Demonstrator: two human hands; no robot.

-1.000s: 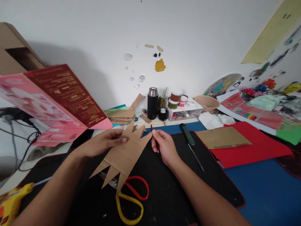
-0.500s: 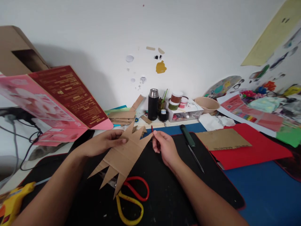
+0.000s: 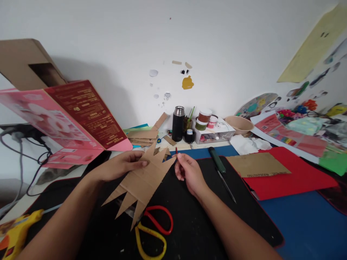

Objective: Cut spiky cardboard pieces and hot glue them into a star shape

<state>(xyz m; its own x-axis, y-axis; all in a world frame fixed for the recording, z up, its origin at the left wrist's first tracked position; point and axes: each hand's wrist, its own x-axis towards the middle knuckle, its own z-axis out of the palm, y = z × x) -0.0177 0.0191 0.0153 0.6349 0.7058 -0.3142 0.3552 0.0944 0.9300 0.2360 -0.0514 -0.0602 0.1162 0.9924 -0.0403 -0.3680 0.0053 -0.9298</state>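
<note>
L hand [image 3: 123, 166] grips the flat brown corrugated cardboard pc w/ jagged, spiky ends [image 3: 146, 177], thumb on top, other fingers mostly hidden behind, so closed on it by its upper L edge. R hand [image 3: 188, 171] has thumb + index drawn together at the tip of the pc's upper R spike, pinching it; remaining fingers curled loosely. Slim red item [image 3: 176, 150] pokes up just above those fingertips, can't tell if it's held too. Cardboard pc is up in front of the person, tilted btwn both hands, over the black mat w/ red edging [image 3: 195, 220]

Under its lower spikes: big scissors w/ one red + one yellow loop handle [image 3: 148, 229], blades partly covered. R of the R hand: dark green-handled cutter [image 3: 217, 160] w/ a thin dark pointed tool [image 3: 227, 186] at its lower end, both on the mat. Farther R, a tan cardboard rectangle [image 3: 257, 164] lies on a bright red flat sheet [image 3: 292, 187]. Yellow + orange glue gun [image 3: 23, 231] sits far L, nr the L forearm. Behind, by the wall: tall black bottle w/ silver top [image 3: 178, 126]
</note>
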